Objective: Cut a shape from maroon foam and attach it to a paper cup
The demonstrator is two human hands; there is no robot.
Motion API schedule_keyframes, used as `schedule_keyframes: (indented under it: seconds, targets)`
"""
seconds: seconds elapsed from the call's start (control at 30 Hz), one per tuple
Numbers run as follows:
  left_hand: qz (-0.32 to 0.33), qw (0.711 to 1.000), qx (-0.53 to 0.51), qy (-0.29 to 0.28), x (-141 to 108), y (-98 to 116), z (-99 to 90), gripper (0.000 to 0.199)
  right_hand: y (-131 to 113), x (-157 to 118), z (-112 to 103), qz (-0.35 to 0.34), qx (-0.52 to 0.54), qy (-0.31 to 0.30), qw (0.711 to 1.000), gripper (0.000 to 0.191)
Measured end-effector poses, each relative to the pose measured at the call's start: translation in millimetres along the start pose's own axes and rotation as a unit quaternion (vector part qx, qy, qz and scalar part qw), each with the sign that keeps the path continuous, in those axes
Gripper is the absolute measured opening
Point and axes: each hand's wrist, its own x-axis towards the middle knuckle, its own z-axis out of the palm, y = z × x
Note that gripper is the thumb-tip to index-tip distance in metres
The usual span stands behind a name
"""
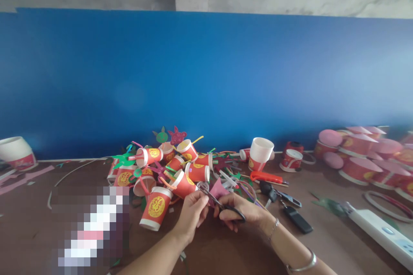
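My right hand [237, 210] is closed on black-handled scissors [237, 211], whose blades point up and left toward my left hand. My left hand [193, 210] is pinched near the blade tips; whatever lies between its fingers is too small to make out. A pink paper piece [218, 189] stands just beyond the blades, between both hands. Beside my left hand lies a red paper cup [183, 184] on its side, and a tilted red cup [156, 207] with a yellow emblem is farther left.
Behind my hands is a heap of red cups with straws and green star shapes [124, 160]. To the right are stacked white cups [261, 150], a red cutter [266, 177], keys [271, 193], a black fob [297, 219], a power strip [383, 232] and pink-topped cups [359, 171].
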Motion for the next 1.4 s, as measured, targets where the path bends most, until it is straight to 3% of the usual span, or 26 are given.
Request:
schedule_keyframes:
  seconds: [0.47, 0.7, 0.9, 1.13, 1.23, 1.4]
  targets:
    - [0.0, 1.0, -0.009, 0.002, -1, 2, 0.8, 0.033, 3, 1, 1, -0.017, -0.013, 0.018, 1.0, 0.026]
    - [0.033, 0.999, 0.016, 0.035, -4, 3, 3.0, 0.029, 3, 0, -1, -0.02, -0.018, 0.012, 1.0, 0.025]
    - [0.037, 0.999, 0.024, -0.003, -2, -3, 0.6, 0.028, 4, 0, -3, -0.018, -0.026, 0.008, 0.999, 0.028]
    - [0.029, 0.999, 0.028, 0.016, -1, -2, 1.4, 0.03, 5, 0, -4, 0.004, -0.035, 0.015, 0.999, 0.032]
    - [0.03, 0.999, 0.022, 0.025, 0, -1, 1.4, 0.029, 6, 3, 0, -0.012, -0.022, 0.047, 0.999, 0.033]
    - [0.05, 0.998, -0.004, 0.043, -1, 2, 2.3, 0.027, 2, 10, 14, -0.1, -0.012, 0.188, 0.977, 0.032]
